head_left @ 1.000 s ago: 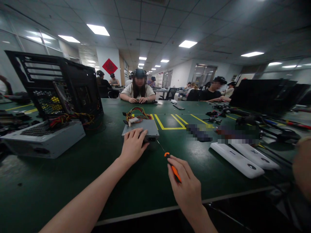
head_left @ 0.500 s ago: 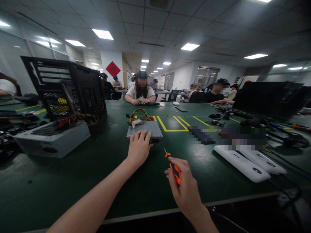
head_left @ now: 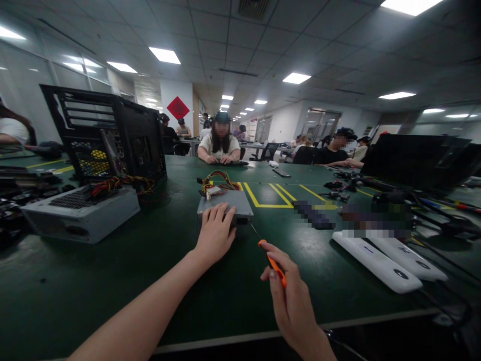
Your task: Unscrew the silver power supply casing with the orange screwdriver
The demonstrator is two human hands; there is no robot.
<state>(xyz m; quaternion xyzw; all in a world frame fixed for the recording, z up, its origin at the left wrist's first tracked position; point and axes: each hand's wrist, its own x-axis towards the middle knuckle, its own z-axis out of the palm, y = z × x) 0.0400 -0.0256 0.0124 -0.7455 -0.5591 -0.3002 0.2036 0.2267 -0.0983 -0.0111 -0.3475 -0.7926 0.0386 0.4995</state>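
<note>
A grey computer power supply (head_left: pixel 243 203) lies on the green table in front of me. Its coloured cables (head_left: pixel 220 181) are bunched at the far side. My left hand (head_left: pixel 216 230) holds it down, fingers across the top and thumb at the near side. My right hand (head_left: pixel 287 281) is closed around an orange and black screwdriver (head_left: pixel 276 265). The screwdriver's thin shaft slants up and left to the right end of the power supply's near face. Whether its tip sits in a screw is too small to tell.
To the left, a second power supply (head_left: pixel 82 215) lies before an open black computer case (head_left: pixel 108 135). White power strips (head_left: pixel 379 260) are at the right, with cables and a dark monitor (head_left: pixel 417 160) behind. A person (head_left: pixel 219 143) sits across the table.
The screwdriver handle has turned in my right hand, and the fingers have straightened somewhat. My left hand stays on the power supply. The whole view has shifted slightly.
</note>
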